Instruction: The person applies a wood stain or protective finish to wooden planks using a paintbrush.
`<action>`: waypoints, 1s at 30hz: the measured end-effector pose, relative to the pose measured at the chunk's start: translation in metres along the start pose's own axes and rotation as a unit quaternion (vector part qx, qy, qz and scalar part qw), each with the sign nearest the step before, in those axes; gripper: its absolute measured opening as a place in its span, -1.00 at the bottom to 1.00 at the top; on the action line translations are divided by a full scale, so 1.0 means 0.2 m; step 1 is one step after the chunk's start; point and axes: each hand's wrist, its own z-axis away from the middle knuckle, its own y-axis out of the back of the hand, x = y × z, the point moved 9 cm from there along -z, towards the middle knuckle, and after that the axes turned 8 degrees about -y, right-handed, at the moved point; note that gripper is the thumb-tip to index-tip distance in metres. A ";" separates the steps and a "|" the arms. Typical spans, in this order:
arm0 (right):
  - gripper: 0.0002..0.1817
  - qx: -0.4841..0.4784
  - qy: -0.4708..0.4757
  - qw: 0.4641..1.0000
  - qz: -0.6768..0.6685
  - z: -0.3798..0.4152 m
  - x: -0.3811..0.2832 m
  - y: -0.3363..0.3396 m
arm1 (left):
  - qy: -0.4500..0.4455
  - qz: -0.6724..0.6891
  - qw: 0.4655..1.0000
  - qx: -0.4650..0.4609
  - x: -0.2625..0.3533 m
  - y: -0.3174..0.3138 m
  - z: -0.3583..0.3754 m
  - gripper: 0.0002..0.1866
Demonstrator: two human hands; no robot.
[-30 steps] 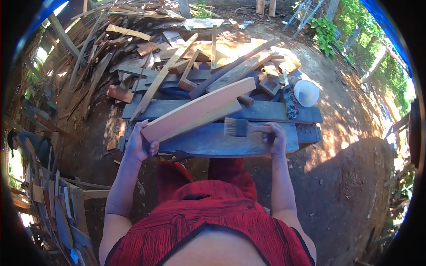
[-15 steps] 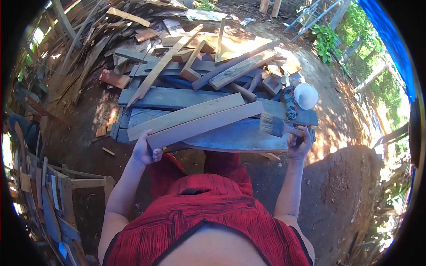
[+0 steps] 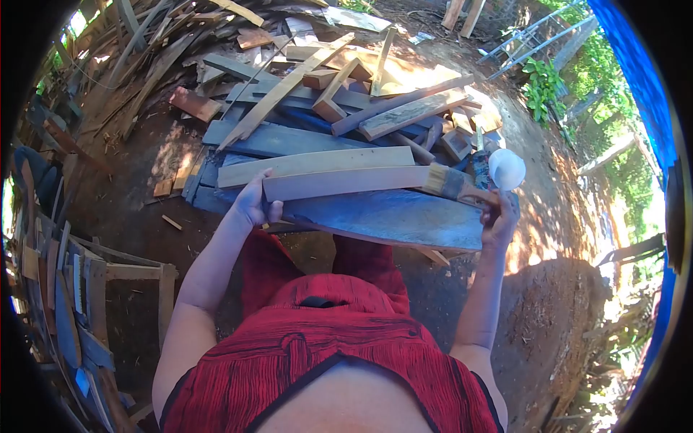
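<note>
My left hand is closed around the near left end of a pale wooden board, which is raised a little above the workbench. My right hand grips the handle of a wide paintbrush. Its bristles touch or nearly touch the board's right end. Another light wooden board lies just behind the held one. Past the brush stands a white round container, beside a dark, patterned object that is partly hidden.
Offcuts and beams are heaped on the far side of the bench. Scrap planks lean at the left, near a low wooden frame. A metal ladder and a blue tarp are at the right.
The held board has turned closer to level, its left end rising. The brush has moved up to the board's right end. The whole view has shifted slightly.
</note>
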 end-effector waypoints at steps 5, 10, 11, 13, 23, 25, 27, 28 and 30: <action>-0.83 0.009 0.140 0.968 0.207 -0.01 -0.26 -0.15 | -0.066 0.044 0.996 -0.039 0.00 -0.07 0.05 -0.39; -0.80 -0.016 0.242 0.892 0.382 -0.01 -0.25 -0.34 | -0.180 0.145 0.952 -0.203 0.09 -0.21 0.07 -0.35; -0.80 -0.016 0.244 0.890 0.385 0.00 -0.24 -0.35 | -0.203 0.150 0.940 -0.231 0.12 -0.23 0.07 -0.34; -0.79 0.034 0.336 0.770 0.542 0.08 -0.24 -0.49 | -0.229 0.161 0.924 -0.262 0.16 -0.24 0.05 -0.33; -0.82 -0.190 0.234 0.888 0.348 0.48 0.03 -1.11 | -0.321 0.147 0.922 -0.158 0.17 -0.15 -0.04 -0.40; -0.88 -0.236 0.201 0.892 0.328 0.63 0.06 -1.31 | -0.331 0.148 0.919 -0.157 0.16 -0.15 -0.04 -0.42; -0.88 -0.280 0.188 0.894 0.294 0.66 0.19 -1.45 | -0.345 0.167 0.909 -0.162 0.16 -0.13 -0.05 -0.48; -0.87 -0.316 0.175 0.896 0.260 0.69 0.24 -1.52 | -0.347 0.177 0.908 -0.157 0.16 -0.12 -0.06 -0.50; -0.87 -0.347 0.150 0.895 0.237 0.78 0.25 -1.62 | -0.333 0.211 0.911 -0.121 0.15 -0.10 -0.07 -0.53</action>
